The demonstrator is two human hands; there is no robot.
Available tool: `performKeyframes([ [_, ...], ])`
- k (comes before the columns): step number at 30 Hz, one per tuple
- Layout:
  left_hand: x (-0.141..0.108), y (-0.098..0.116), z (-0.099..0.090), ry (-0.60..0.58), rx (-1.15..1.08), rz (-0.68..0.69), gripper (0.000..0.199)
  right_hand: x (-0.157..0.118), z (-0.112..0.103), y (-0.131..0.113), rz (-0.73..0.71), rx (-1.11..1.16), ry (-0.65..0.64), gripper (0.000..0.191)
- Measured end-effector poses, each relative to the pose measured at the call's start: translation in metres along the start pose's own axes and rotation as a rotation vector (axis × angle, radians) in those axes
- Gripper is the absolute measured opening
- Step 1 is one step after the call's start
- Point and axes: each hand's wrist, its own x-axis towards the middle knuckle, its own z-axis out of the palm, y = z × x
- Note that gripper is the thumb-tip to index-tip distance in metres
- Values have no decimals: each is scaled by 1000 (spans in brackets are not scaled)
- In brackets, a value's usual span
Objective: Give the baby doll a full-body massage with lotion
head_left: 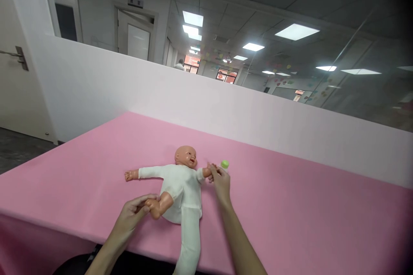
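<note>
A baby doll (184, 189) with a white cloth body lies on its back on the pink-covered table (277, 219), its head toward the far wall. My left hand (130, 215) is closed on the doll's bare foot, and that leg is bent up at the knee. With the fingers of my right hand (221, 180) I pinch the doll's hand at the right of its body. The doll's other arm stretches out to the left, untouched. Its other leg, in white cloth, reaches over the near table edge. A small bottle with a green cap (225, 164) stands just behind my right hand, partly hidden.
A white low wall (206, 105) with a glass pane above it runs along the table's far side. At the left is a door (19, 64) with a metal handle. Something black (135, 263) is below the table's near edge.
</note>
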Motion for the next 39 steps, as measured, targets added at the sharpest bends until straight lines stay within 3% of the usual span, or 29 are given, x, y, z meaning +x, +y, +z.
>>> performKeyframes([
  [2, -19, -5, -27, 1, 31, -6, 53, 15, -24, 10, 65, 57, 104, 50],
  [7, -61, -31, -78, -257, -24, 90, 42, 28, -70, 55, 269, 112, 299, 53],
  [9, -71, -44, -85, -202, -90, 98, 44, 26, -77, 68, 325, 133, 347, 50],
  [13, -74, -55, -76, 127, -219, 4, 49, 18, -72, 65, 333, 198, 362, 41],
  [15, -67, -50, -65, 197, -254, -36, 54, 14, -64, 49, 268, 226, 291, 38],
  [21, -18, -20, -13, 143, -148, -47, 61, -8, -16, -5, 53, 118, 48, 43],
  [25, 12, -14, 23, 1, -69, 14, 57, -31, 23, -9, -6, 37, -129, 47],
  [28, 18, -12, 34, -44, -42, 38, 55, -39, 36, -4, -35, 22, -181, 46],
  [31, 8, -7, 23, -76, -1, 24, 53, -33, 27, -4, -8, 18, -137, 48],
  [36, -28, -6, -21, -53, 74, 13, 42, -6, -20, 2, 66, 54, 49, 46],
  [39, -50, -19, -48, -203, 15, 97, 36, 9, -50, 21, 146, 99, 147, 45],
])
